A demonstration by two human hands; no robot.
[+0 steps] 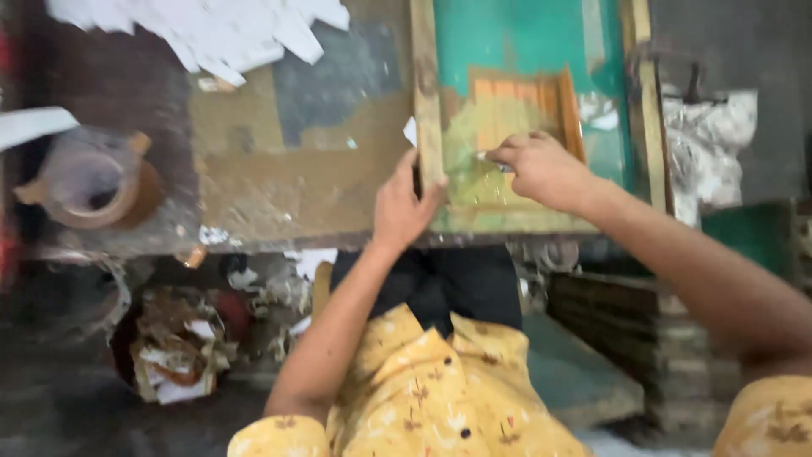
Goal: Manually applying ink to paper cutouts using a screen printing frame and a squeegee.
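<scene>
A wooden-framed screen (427, 93) with green mesh lies on the stained worktable (279, 182). My left hand (404, 203) grips the frame's left wooden rail near its front corner. My right hand (541, 167) rests on the mesh inside the frame, fingers closed on a small pale tool (486, 157) whose tip points left. An orange rectangular patch (516, 101) shows on the mesh just beyond the right hand. The picture is motion-blurred, so the tool's kind is unclear.
A roll of brown tape (89, 182) sits at the table's left. Torn white paper scraps (220, 30) lie at the back. Crumpled paper and rubbish (182, 343) lie on the floor below. A stack of boards (617, 322) stands at the right.
</scene>
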